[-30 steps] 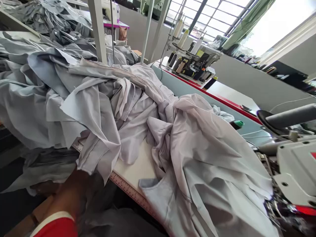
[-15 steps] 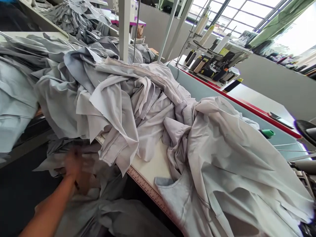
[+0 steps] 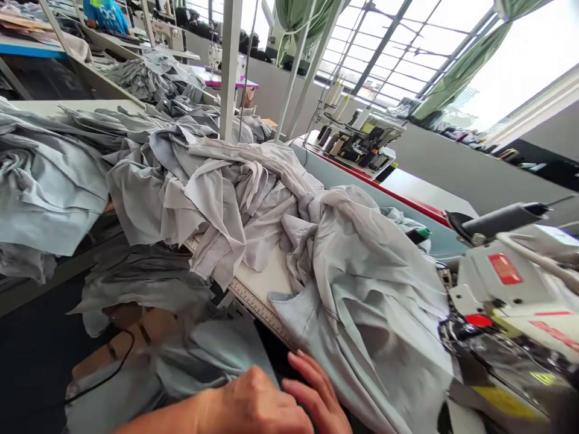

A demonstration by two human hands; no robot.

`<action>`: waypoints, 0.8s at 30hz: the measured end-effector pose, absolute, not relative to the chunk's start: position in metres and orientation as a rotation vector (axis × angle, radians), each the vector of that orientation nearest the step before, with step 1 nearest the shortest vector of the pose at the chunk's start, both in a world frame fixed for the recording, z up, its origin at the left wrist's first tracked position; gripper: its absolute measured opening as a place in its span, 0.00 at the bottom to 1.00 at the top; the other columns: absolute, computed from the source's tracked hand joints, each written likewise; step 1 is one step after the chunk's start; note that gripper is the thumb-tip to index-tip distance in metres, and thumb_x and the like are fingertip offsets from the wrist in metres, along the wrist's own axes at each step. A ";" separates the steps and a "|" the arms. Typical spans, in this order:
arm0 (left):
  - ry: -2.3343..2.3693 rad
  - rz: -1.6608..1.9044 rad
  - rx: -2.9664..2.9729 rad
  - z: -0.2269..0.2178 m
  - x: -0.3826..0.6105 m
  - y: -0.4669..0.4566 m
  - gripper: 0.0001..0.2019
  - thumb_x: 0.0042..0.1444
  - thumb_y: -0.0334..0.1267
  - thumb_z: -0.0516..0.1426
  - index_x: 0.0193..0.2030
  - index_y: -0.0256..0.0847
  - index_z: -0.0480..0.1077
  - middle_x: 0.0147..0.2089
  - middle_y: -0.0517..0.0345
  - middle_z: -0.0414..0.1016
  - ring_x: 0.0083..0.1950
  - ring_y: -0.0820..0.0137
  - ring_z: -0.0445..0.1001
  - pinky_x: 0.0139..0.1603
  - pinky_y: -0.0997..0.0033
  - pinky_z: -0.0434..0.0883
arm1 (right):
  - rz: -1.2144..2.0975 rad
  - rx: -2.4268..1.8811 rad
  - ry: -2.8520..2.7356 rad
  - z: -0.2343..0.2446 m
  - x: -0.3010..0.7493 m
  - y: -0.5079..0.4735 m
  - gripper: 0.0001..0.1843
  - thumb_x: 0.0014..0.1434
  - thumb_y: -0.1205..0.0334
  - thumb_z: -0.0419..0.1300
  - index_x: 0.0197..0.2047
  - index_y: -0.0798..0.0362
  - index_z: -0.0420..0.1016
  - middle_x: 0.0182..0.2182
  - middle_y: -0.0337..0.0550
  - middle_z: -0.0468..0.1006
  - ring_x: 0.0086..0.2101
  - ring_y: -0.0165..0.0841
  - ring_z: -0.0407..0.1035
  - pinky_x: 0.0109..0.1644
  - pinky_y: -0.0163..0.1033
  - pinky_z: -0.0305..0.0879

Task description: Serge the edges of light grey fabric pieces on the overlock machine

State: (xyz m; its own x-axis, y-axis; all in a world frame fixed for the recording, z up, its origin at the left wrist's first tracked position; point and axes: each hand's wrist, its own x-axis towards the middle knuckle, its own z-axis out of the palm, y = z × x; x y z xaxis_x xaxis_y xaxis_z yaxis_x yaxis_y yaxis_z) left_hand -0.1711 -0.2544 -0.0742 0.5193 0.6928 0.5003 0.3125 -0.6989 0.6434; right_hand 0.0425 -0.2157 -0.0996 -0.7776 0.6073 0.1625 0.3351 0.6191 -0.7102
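My left hand [image 3: 266, 407] is at the bottom middle, its back towards me and its fingers stretched out to the right. The fingertips lie at the hanging edge of a pale grey garment [image 3: 371, 283] that drapes over the white table [image 3: 265, 280]. Nothing shows in the hand. A measuring tape strip [image 3: 253, 301] runs along the table's front edge just above the fingers. A big heap of grey fabric pieces [image 3: 217, 187] covers the table's left and back. My right hand is out of view.
A white sewing machine [image 3: 511, 283] stands at the right. A cardboard box [image 3: 136, 331] with a black cable and more grey fabric [image 3: 145, 283] sits below the table at left. Thread cones [image 3: 337, 93] and another machine [image 3: 362, 144] stand behind. White posts [image 3: 230, 66] rise from the table.
My left hand has come from the fabric low at the left to the bottom middle, by the hanging garment edge. The view has swung right, so the sewing machine shows again.
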 end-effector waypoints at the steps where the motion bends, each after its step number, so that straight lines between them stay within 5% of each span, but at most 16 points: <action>1: 0.748 0.985 2.182 -0.059 -0.167 -0.252 0.17 0.67 0.36 0.42 0.34 0.38 0.69 0.24 0.62 0.71 0.23 0.77 0.66 0.25 0.78 0.60 | 1.086 -0.608 -2.421 -0.091 0.046 -0.213 0.10 0.66 0.53 0.55 0.42 0.45 0.76 0.48 0.47 0.77 0.53 0.45 0.67 0.55 0.48 0.67; 5: 1.008 0.463 1.844 -0.020 -0.174 -0.235 0.07 0.52 0.39 0.62 0.38 0.43 0.71 0.34 0.64 0.73 0.36 0.74 0.69 0.32 0.81 0.60 | 1.661 -0.866 -1.795 -0.047 0.084 -0.220 0.16 0.63 0.48 0.58 0.33 0.51 0.72 0.31 0.44 0.76 0.34 0.35 0.70 0.41 0.39 0.68; 9: 1.006 0.206 1.700 -0.029 -0.176 -0.205 0.04 0.51 0.36 0.59 0.31 0.39 0.70 0.30 0.66 0.66 0.35 0.75 0.64 0.32 0.82 0.58 | 1.551 -1.172 -1.273 -0.016 0.131 -0.236 0.21 0.57 0.43 0.63 0.30 0.53 0.68 0.25 0.37 0.64 0.25 0.27 0.55 0.26 0.30 0.53; 13: 0.993 0.263 1.767 -0.031 -0.190 -0.167 0.10 0.54 0.43 0.56 0.29 0.37 0.68 0.26 0.67 0.64 0.30 0.77 0.61 0.30 0.85 0.59 | 1.354 -1.268 -1.288 0.007 0.175 -0.226 0.21 0.55 0.44 0.65 0.30 0.53 0.67 0.22 0.33 0.60 0.23 0.25 0.49 0.24 0.30 0.45; 19: 1.334 0.676 2.374 0.053 -0.204 -0.067 0.16 0.49 0.52 0.57 0.33 0.40 0.74 0.25 0.69 0.71 0.27 0.77 0.67 0.26 0.84 0.62 | 1.457 -1.404 -1.625 0.019 0.216 -0.191 0.08 0.48 0.61 0.68 0.28 0.57 0.76 0.26 0.36 0.71 0.31 0.30 0.60 0.34 0.32 0.52; 24: 1.165 1.083 2.675 0.067 -0.119 -0.050 0.14 0.61 0.41 0.49 0.45 0.37 0.72 0.40 0.62 0.75 0.42 0.73 0.74 0.45 0.74 0.69 | 1.519 -1.341 -1.323 -0.003 0.201 -0.178 0.17 0.47 0.50 0.66 0.32 0.55 0.70 0.26 0.34 0.68 0.26 0.27 0.57 0.30 0.31 0.52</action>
State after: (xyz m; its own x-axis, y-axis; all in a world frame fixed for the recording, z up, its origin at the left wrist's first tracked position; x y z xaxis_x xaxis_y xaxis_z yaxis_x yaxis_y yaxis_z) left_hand -0.1194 -0.0505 0.0666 0.4776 0.6536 0.5871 0.6334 -0.7193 0.2855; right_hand 0.2005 -0.1784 -0.0031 -0.2126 0.9452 -0.2478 0.1158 -0.2274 -0.9669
